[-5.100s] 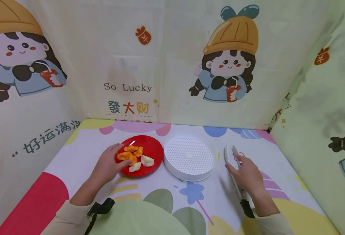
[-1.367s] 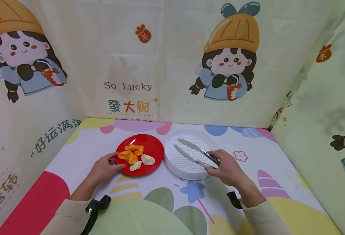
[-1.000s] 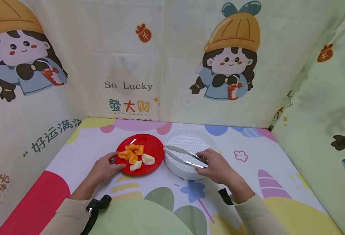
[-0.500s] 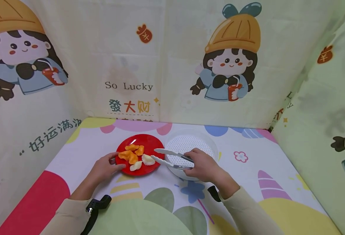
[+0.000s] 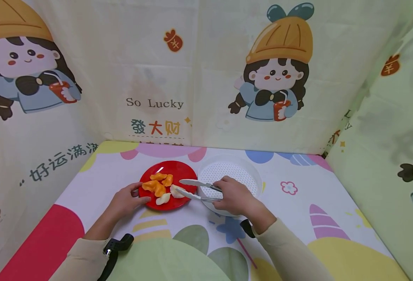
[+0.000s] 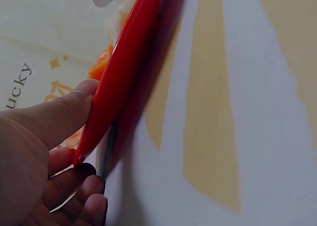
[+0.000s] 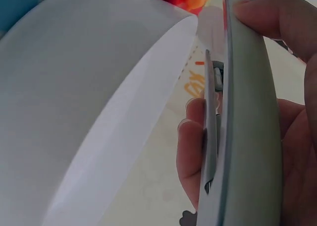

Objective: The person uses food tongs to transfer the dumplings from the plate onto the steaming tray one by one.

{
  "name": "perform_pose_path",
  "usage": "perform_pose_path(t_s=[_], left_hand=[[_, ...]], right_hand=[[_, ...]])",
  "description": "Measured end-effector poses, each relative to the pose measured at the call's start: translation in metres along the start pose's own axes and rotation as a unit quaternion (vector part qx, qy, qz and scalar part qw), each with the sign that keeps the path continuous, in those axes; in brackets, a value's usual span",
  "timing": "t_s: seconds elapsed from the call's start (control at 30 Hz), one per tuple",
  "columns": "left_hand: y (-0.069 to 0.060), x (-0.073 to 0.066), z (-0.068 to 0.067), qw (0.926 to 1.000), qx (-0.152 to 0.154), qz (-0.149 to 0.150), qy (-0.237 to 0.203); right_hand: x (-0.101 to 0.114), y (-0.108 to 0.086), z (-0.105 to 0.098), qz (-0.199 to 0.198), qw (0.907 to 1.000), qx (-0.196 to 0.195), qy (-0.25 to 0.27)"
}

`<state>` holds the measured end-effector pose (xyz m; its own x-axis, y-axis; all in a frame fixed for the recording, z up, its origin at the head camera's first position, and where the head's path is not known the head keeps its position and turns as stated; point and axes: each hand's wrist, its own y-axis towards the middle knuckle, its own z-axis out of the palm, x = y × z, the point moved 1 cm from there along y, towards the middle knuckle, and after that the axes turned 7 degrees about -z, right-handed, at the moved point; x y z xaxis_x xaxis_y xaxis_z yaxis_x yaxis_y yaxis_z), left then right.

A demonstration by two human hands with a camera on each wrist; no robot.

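Observation:
A red plate [image 5: 184, 171] carries several orange dumplings [image 5: 151, 185] and two white dumplings [image 5: 162, 199]. My left hand [image 5: 123, 205] grips the plate's left rim, thumb above and fingers beneath, as the left wrist view shows. In my right hand [image 5: 236, 198] is a pair of metal tongs [image 5: 195, 182], held around the handles with the arms spread. Their tips reach over the plate's right side; the lower tip overlaps the right-hand white dumpling, and I cannot tell whether they touch. Under the tongs and right hand lies a round white perforated steamer tray [image 5: 234, 168], partly hidden.
The tray stands right beside the plate. A colourful printed cloth [image 5: 287, 214] covers the table. Printed curtains [image 5: 210, 78] close off the back and both sides. Black straps with small devices [image 5: 120, 244] sit on the wrists.
My right hand picked up the tongs from the table at right and carried them left over the tray to the plate. My left hand took hold of the plate's rim.

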<state>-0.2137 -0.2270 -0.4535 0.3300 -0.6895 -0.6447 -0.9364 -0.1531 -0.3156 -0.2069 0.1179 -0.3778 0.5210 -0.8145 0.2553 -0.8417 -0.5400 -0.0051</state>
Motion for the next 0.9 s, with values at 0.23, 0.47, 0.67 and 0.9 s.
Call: perform_pose_path(t_s=[0.23,0.47,0.67,0.9], left_hand=[[-0.001,-0.001,0.000,1.0000,-0.001,0.003,0.004],[-0.001,-0.001,0.000,1.0000,0.000,0.002,0.005],[-0.002,-0.001,0.000,1.0000,0.001,0.000,0.002],[-0.002,-0.001,0.000,1.0000,0.002,-0.002,-0.001]], right_hand=[[0.013,0.008,-0.003,0.009,0.9996,0.020,-0.018],[0.023,0.016,-0.004,0.012,0.9985,0.034,-0.041],[0.027,0.020,0.001,0.019,0.9980,0.045,-0.040],[0.025,0.019,0.003,0.008,0.9983,0.037,-0.044]])
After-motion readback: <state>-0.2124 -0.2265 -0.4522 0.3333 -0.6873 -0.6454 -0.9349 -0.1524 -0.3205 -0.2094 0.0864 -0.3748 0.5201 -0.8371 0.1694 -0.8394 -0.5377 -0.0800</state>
